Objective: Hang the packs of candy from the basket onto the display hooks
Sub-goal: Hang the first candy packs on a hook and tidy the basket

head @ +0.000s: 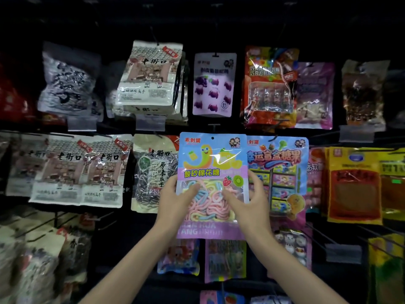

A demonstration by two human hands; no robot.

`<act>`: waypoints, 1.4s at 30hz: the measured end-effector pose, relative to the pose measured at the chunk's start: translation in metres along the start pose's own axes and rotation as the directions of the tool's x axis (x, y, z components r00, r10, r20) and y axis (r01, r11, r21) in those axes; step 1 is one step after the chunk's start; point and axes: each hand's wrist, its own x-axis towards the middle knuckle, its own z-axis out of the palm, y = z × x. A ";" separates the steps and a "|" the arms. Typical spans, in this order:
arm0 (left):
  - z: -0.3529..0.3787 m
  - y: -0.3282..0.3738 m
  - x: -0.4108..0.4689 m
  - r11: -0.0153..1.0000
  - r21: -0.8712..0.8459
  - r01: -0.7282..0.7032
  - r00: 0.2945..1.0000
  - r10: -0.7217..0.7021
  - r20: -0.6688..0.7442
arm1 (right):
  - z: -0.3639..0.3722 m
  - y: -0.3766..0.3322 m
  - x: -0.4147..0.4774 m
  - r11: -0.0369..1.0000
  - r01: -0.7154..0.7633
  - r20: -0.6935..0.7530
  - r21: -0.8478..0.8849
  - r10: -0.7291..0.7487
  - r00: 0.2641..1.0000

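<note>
Candy pack (pixel 211 159) over edges of seed pack (pixel 153 172) & blue pack (pixel 282 172)

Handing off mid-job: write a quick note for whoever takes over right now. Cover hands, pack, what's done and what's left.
Left hand grips the left edge of the candy pack; right hand grips its right edge.
The pack is held upright before the middle row, overlapping the blue candy pack to its right.
No hook shows through its hang hole, so it is not hung yet.
Basket is out of view; packs remaining unknown.
Left to do: slide the hole onto a hook, then release.
</note>
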 end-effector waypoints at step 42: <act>0.038 -0.069 0.127 0.867 0.497 0.028 0.999 -0.011 -0.038 | 0.051 0.055 0.109 0.874 -0.265 -0.137 -0.407 0.228 0.964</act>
